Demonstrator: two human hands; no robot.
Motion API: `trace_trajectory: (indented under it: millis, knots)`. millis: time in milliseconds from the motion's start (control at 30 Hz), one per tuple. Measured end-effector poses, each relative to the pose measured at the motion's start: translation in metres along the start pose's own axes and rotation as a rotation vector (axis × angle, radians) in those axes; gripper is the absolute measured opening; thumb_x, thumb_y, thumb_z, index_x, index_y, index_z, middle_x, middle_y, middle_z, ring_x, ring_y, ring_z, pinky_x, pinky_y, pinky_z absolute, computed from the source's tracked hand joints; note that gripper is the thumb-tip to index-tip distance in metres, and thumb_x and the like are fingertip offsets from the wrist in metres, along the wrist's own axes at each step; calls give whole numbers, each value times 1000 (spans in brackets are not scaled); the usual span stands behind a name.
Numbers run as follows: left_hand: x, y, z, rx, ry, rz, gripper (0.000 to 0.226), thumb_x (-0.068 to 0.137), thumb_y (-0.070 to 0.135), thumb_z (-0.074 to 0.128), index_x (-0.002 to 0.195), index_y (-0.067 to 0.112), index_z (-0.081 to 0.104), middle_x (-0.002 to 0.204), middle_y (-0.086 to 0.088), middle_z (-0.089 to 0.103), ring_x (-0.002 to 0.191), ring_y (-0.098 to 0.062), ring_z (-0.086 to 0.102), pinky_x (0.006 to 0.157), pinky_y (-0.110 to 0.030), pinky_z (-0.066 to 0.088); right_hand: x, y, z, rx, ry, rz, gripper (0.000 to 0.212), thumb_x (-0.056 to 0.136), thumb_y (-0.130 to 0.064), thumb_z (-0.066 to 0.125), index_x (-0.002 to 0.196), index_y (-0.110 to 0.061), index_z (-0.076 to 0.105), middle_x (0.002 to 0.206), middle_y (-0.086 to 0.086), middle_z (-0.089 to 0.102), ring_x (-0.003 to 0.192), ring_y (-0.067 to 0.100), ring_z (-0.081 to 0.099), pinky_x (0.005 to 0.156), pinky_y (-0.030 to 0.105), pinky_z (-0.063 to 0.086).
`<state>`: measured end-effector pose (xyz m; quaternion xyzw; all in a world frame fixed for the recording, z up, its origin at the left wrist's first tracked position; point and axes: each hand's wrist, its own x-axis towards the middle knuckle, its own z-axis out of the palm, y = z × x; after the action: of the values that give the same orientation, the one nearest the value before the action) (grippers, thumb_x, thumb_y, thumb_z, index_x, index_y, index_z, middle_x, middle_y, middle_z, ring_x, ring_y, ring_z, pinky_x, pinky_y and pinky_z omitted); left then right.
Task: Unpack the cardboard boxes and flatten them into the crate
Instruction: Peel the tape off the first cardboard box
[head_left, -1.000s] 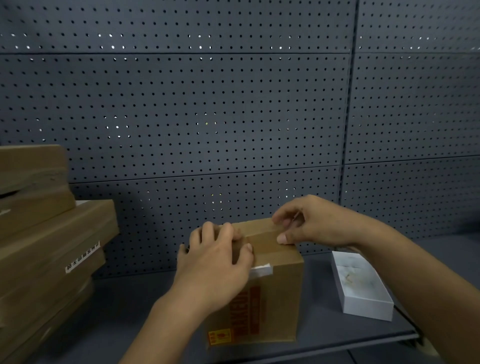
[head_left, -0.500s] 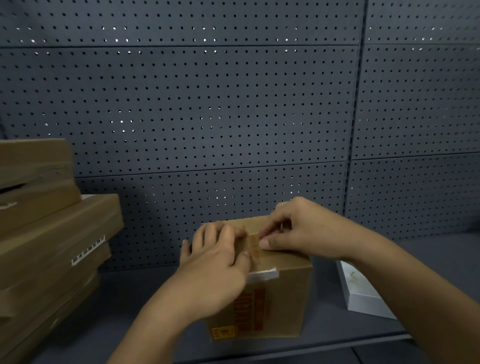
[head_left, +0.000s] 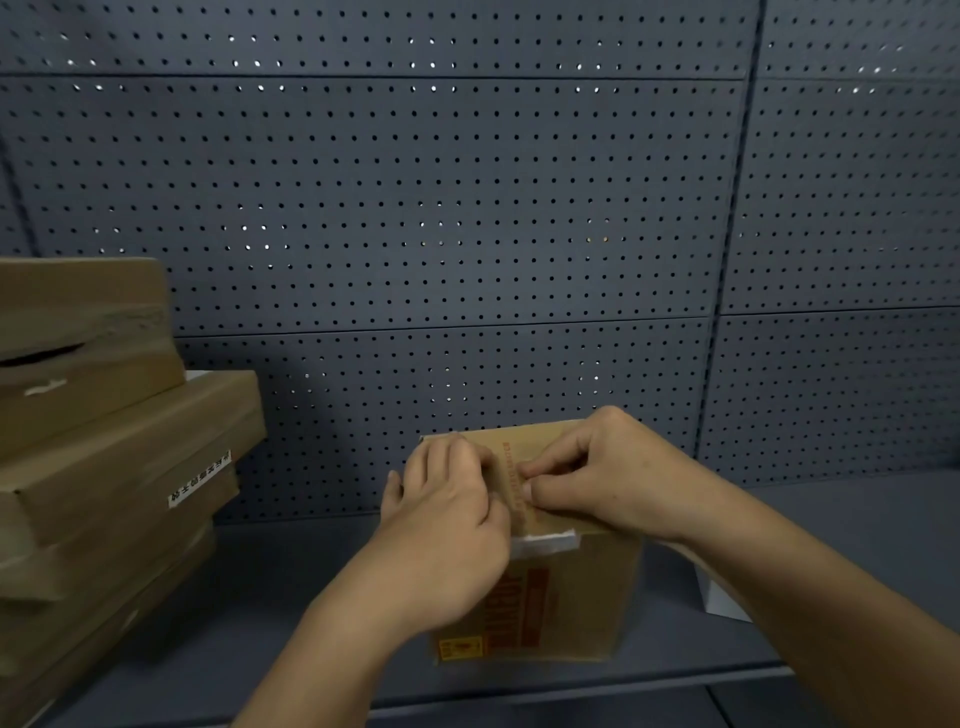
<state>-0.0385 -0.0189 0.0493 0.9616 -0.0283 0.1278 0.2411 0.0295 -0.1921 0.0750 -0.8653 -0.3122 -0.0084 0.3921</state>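
Observation:
A small brown cardboard box with red print stands upright on the grey shelf, a strip of brown tape running along its top seam and ending in a white tab over the front edge. My left hand lies over the top's left side, fingers curled on the box beside the tape. My right hand reaches in from the right, thumb and fingertips pinching at the tape near the middle of the top. No crate is in view.
A leaning stack of flat cardboard boxes fills the shelf's left end. A white box sits to the right, mostly hidden by my right forearm. A grey pegboard wall stands right behind the shelf.
My right hand has slid from the box's far right corner along the tape toward the middle and front. My left hand stays on the top. The view has shifted slightly.

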Motion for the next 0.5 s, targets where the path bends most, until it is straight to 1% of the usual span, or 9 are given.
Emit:
trace_trajectory:
  millis: [67,100,167,233,333,433,500]
  knots:
    - [0,0,-1,-6,-4,0,23,107,31,33,129,35,28,131,17,26,123,2,14,126,-45,13,1,0,0,19,1,11,10,83,-16,79,84,-25,85,83,3,79,66,16,58,64,41,52]
    - [0,0,-1,-8,-6,1,24,107,31,33,131,34,29,132,16,26,123,2,14,126,-46,13,1,0,0,30,1,19,11,84,-16,79,84,-25,85,82,2,79,67,14,57,64,36,50]
    - [-1,1,-2,-11,-10,-1,27,107,31,33,134,32,30,134,16,26,127,1,15,127,-45,13,1,1,-1,49,3,36,11,84,-15,79,85,-25,85,81,-2,79,67,12,58,64,29,49]
    - [-2,2,-2,-16,-10,-5,27,107,30,33,134,31,30,134,15,27,132,-3,17,126,-45,13,2,1,1,50,18,45,10,86,-14,79,86,-22,85,80,-4,79,65,10,57,62,24,48]
    - [-3,1,-2,-13,-2,-6,27,107,30,33,133,31,31,134,15,27,134,-4,18,126,-45,14,2,2,4,52,42,45,10,86,-13,79,86,-20,85,78,-8,79,62,4,56,61,22,48]
    - [-3,-1,-2,-17,-4,0,29,107,31,32,136,31,31,135,16,27,135,-3,18,127,-44,13,2,2,3,79,63,56,8,85,-11,81,89,-18,85,73,-13,77,58,-7,58,59,11,46]
    - [-2,-1,-2,-18,-4,2,29,107,31,32,136,31,31,135,16,27,136,-3,18,127,-44,13,2,1,1,90,66,68,9,83,-11,83,90,-17,85,76,-11,78,62,-8,62,60,9,48]
